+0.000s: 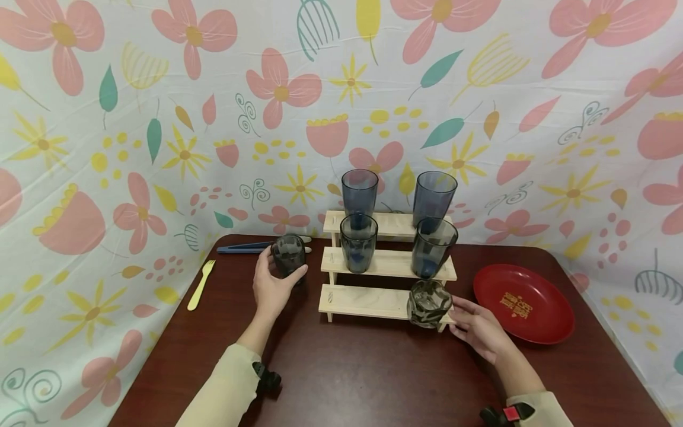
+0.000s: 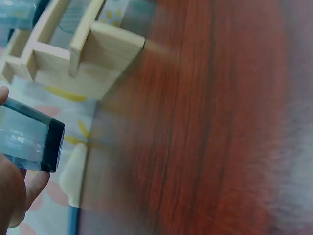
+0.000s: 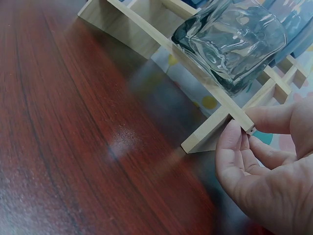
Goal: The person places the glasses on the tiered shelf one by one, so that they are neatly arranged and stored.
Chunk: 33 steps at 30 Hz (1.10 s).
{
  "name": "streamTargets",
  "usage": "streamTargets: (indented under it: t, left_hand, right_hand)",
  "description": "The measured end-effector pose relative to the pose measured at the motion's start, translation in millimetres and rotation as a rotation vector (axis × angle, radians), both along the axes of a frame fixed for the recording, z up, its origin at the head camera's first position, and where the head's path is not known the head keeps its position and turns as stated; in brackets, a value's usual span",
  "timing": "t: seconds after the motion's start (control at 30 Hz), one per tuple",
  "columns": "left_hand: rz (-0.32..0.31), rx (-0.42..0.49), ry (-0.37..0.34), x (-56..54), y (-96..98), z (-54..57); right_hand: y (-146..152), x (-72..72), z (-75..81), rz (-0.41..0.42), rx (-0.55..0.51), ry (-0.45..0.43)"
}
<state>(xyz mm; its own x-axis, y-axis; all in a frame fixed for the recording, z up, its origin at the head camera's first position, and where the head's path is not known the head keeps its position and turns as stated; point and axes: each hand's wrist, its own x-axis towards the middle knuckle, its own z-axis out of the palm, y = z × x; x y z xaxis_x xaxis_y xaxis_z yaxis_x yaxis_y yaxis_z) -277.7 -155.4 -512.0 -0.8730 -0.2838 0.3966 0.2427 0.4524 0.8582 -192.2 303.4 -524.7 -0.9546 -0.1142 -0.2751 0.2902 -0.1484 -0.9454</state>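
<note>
My left hand (image 1: 274,284) grips a small dark tinted glass (image 1: 289,254), its thumb and fingers around the sides. In the left wrist view the thick base of this glass (image 2: 53,146) shows clear of the table. At the right end of the lowest step, my right hand (image 1: 480,326) pinches the edge of the three-step wooden rack (image 1: 368,300). A short wavy glass (image 1: 428,303) stands on that step, close to the right fingers. Two tinted glasses (image 1: 359,243) occupy the middle step, and two bluish tumblers (image 1: 360,193) the top one.
Blue-handled tongs (image 1: 242,248) lie behind the left hand, partly hidden by the held glass. A yellow fork (image 1: 201,284) is near the table's left edge. To the right of the rack sits a red oval plate (image 1: 544,308). Flowered cloth (image 1: 283,148) hangs around the brown table (image 1: 363,373).
</note>
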Motion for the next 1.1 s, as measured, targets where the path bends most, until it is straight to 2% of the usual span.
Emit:
streamTargets:
  t: [0.3, 0.43, 0.53, 0.7, 0.93, 1.1]
  left_hand:
    - [-0.067, -0.008, 0.058, 36.4, 10.4, 20.4]
    - [-0.119, 0.013, 0.088, 50.8, 20.0, 29.3]
    - [-0.173, 0.023, 0.118, 57.6, 30.0, 33.5]
    - [-0.240, 0.026, 0.142, 64.3, 48.4, 33.4]
    - [-0.329, 0.092, 0.114, 67.0, 72.6, 26.6]
    - [-0.356, 0.092, 0.113, 66.6, 87.8, 24.1]
  right_hand:
    - [1.6, 0.7, 0.9, -0.015, -0.014, -0.002]
    - [2.1, 0.9, 1.5, -0.018, -0.025, -0.004]
    - [2.6, 0.9, 1.2, -0.027, -0.027, -0.008]
    - [2.9, 0.6, -0.3, -0.030, -0.028, -0.008]
    - [1.5, -0.2, -2.3, -0.030, -0.033, -0.011]
    - [1.3, -1.1, -2.6, -0.014, -0.036, -0.005]
